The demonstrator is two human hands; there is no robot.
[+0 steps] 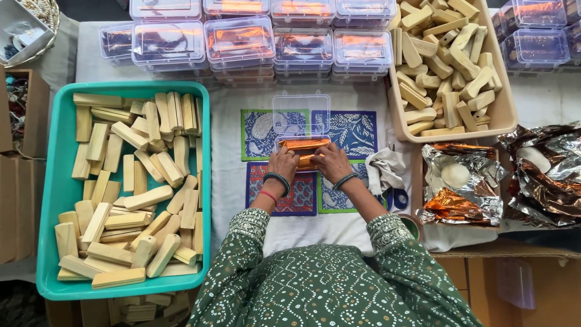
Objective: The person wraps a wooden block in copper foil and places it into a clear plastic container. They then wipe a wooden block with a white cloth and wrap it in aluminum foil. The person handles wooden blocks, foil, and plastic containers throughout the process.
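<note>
My left hand (283,165) and my right hand (330,162) both press on an orange foil sheet (304,146) lying inside a small clear plastic box (301,121) whose lid stands open toward the back. The box sits on patterned cloth mats (351,133) in the middle of the table. Each wrist carries bangles, and green patterned sleeves cover my forearms.
A teal tray (60,194) full of pale wooden blocks lies at the left. A beige tray (505,115) of similar blocks sits at the back right. Stacked clear boxes (242,42) line the back. Crumpled foil sheets (466,188) lie at the right, a grey cloth (384,169) beside my right hand.
</note>
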